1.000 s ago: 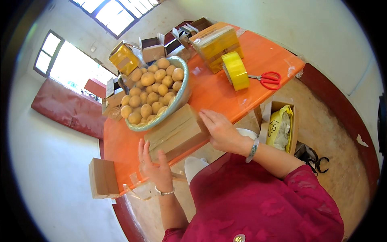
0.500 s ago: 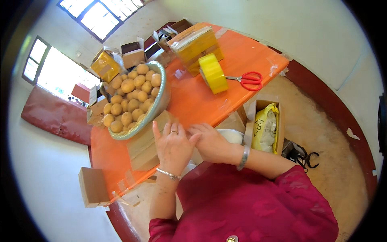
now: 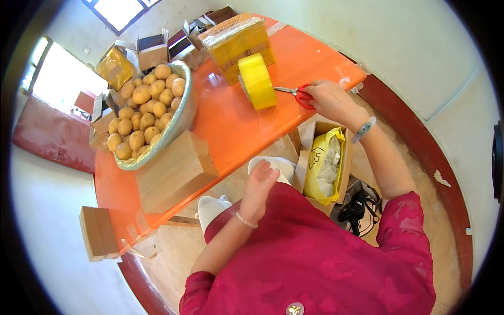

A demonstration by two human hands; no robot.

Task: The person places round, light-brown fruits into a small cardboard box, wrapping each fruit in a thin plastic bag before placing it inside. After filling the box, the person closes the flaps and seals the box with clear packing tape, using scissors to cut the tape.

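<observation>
My right hand [image 3: 332, 101] is at the red-handled scissors [image 3: 304, 95], its fingers closed at the handles. The scissors lie on the orange table with the blades pointing left toward a large roll of yellow tape [image 3: 257, 81], which stands on its edge. My left hand [image 3: 259, 186] holds nothing. It hovers in front of my body, just off the table's near edge, with its fingers loosely stretched. A closed brown cardboard box [image 3: 176, 170] lies on the table to the left of that hand.
A pale green basin [image 3: 181, 123] of round tan, potato-like produce [image 3: 142, 94] stands at the left. Behind the tape is a yellow-taped carton [image 3: 239, 47]. Below the table edge sits an open box holding a yellow bag [image 3: 325, 163]. A small carton [image 3: 98, 233] stands at the table's left end.
My right hand has left the cardboard box and reached right to the scissors' handles. My left hand has drawn back off the box toward my body. The view has shifted slightly.
</observation>
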